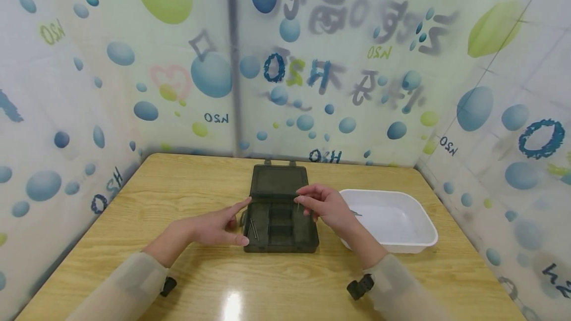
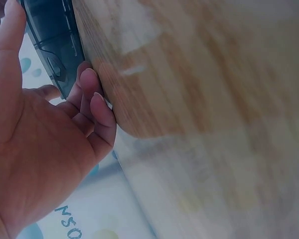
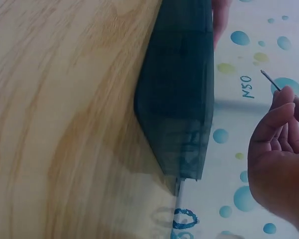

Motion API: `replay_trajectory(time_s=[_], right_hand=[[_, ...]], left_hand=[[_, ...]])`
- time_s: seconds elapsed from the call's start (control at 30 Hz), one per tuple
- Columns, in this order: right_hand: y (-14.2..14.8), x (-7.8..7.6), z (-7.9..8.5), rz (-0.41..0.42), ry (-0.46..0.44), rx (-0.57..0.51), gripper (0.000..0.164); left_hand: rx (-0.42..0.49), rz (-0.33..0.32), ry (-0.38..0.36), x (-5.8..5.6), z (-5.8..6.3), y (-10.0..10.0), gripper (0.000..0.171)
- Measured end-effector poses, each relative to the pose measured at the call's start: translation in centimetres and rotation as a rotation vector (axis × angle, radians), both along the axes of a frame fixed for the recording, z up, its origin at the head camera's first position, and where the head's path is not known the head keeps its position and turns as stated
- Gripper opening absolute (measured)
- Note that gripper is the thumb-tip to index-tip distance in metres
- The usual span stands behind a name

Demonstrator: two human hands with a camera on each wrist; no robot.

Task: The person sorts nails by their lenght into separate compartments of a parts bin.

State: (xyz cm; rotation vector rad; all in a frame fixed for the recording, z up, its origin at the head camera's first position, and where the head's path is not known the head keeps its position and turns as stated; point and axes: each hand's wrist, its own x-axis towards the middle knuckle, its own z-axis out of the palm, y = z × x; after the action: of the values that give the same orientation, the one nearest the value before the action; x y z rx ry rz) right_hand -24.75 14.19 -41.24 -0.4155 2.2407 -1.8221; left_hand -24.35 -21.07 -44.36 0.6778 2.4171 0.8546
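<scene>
A dark green plastic case (image 1: 281, 248) lies on the table with its lid (image 1: 279, 180) raised at the back. Several thin metal rods (image 1: 254, 229) rest in its left compartment. My right hand (image 1: 327, 207) is over the case's right side, pinching one thin metal rod (image 3: 270, 79) between thumb and fingertips. At the case's left side is my left hand (image 1: 214, 227), its index finger and thumb stretched out to the case's edge. In the left wrist view, the other fingers (image 2: 103, 117) of that hand bend loosely near the tabletop and hold nothing.
To the right of the case stands a white plastic basin (image 1: 421, 212), partly behind my right wrist. Small thin pieces (image 1: 356, 213) show at its left side. Printed curtains (image 1: 312, 128) enclose the wooden table (image 1: 200, 281) at the back and sides.
</scene>
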Motion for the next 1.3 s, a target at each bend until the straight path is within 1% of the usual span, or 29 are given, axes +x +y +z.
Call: replay_trajectory(time_s=[0.2,0.4,0.5,0.7,0.9,1.07,1.3], right_hand=[[-2.0,-0.5,-1.0,0.011,-0.021,0.008,0.028],[-3.5,-1.0,-2.4,0.036,-0.019,0.068,0.035],[-4.1,-1.0,-2.8,0.048,-0.027,0.082,0.036],[-5.3,-0.7,-3.0,0.076,-0.055,0.093,0.035],[-6.2,-0.3,-3.2,0.079,-0.041,0.118,0.031],[-6.5,-0.3,-3.3,0.076,-0.030,0.175,0.030],[-6.4,-0.2,-3.1,0.072,-0.029,0.204,0.031]], left_hand=[[-0.003,-0.004,0.002,0.0,0.0,0.1,0.116],[-0.013,-0.002,0.003,-0.1,0.0,0.2,0.114],[-0.016,0.001,0.004,-0.1,0.0,0.2,0.113],[-0.017,0.006,0.007,0.0,0.2,0.2,0.115],[0.000,-0.002,-0.007,0.2,0.5,0.2,0.114],[0.003,-0.008,-0.005,0.0,0.4,0.2,0.113],[-0.001,0.001,-0.001,-0.1,0.2,0.2,0.113]])
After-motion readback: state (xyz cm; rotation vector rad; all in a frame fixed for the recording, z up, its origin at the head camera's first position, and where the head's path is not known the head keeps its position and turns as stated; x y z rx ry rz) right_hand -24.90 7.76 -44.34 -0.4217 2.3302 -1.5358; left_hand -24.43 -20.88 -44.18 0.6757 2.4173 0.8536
